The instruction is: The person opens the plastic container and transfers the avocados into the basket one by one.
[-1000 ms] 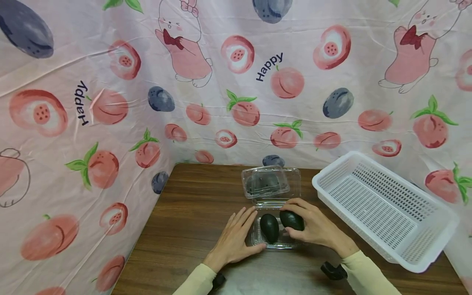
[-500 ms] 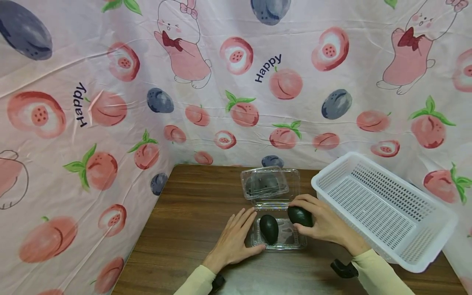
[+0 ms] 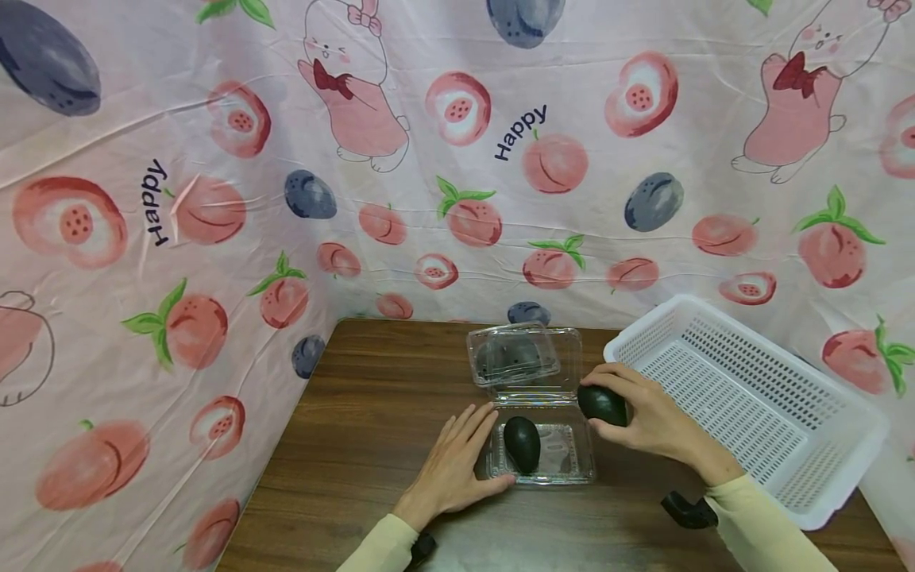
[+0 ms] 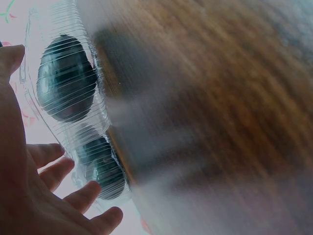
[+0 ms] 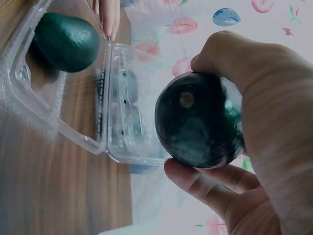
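Observation:
A clear plastic clamshell box (image 3: 568, 465) lies with its lid (image 3: 522, 355) folded back on the wooden table (image 3: 364, 413). One dark green avocado (image 3: 523, 443) rests in the left half of the box. My left hand (image 3: 465, 454) lies flat on the table, its straight fingers touching the box's left wall. My right hand (image 3: 646, 421) grips a second avocado (image 3: 603, 403), lifted just right of the box, near the white basket (image 3: 743, 397). The right wrist view shows that held avocado (image 5: 200, 120) pinched between fingers and thumb, with the other avocado (image 5: 66, 41) in the box behind. The left wrist view shows the boxed avocado (image 4: 66, 78) through ribbed plastic.
The white slotted basket stands at the table's right side, tilted over the edge, with nothing in it. A pink fruit-print cloth (image 3: 214, 199) walls in the table at the back and both sides. Bare wood lies left of the box.
My right hand has lifted the right avocado out of the box and carried it rightward and up toward the basket. The left hand and the other avocado have stayed put.

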Available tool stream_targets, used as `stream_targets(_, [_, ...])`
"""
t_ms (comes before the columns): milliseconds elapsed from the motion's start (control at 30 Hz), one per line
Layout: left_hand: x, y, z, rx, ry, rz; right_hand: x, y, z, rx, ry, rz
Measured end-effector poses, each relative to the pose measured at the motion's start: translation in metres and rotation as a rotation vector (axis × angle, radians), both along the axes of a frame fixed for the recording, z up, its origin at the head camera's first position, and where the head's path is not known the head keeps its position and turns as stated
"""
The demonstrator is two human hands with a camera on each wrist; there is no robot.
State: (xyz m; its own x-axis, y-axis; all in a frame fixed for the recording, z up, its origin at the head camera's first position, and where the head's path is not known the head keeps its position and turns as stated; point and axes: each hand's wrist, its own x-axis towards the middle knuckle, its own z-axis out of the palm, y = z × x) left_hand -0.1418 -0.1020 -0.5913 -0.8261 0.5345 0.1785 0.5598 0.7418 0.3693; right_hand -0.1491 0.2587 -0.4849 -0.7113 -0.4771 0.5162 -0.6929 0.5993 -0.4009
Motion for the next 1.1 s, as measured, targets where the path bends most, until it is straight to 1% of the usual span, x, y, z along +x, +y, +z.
stream_targets(300, [0.000,0.000,0.000,-0.013,-0.001,0.005,-0.007,0.017,0.010,-0.023,0.077,-0.023])
stream_targets(500, [0.000,0.001,0.001,-0.018,0.007,0.006,-0.011,0.032,0.013,-0.026,0.085,-0.068])
stream_targets(800, [0.000,0.000,0.002,-0.012,0.002,0.006,-0.013,0.051,0.019,-0.024,0.087,-0.134])
stream_targets(933, [0.000,0.000,0.002,-0.014,-0.008,0.008,-0.014,0.059,0.019,-0.025,0.097,-0.170])
stream_targets(1100, [0.000,0.001,0.001,-0.012,-0.003,0.007,-0.017,0.069,0.018,-0.016,0.076,-0.199])
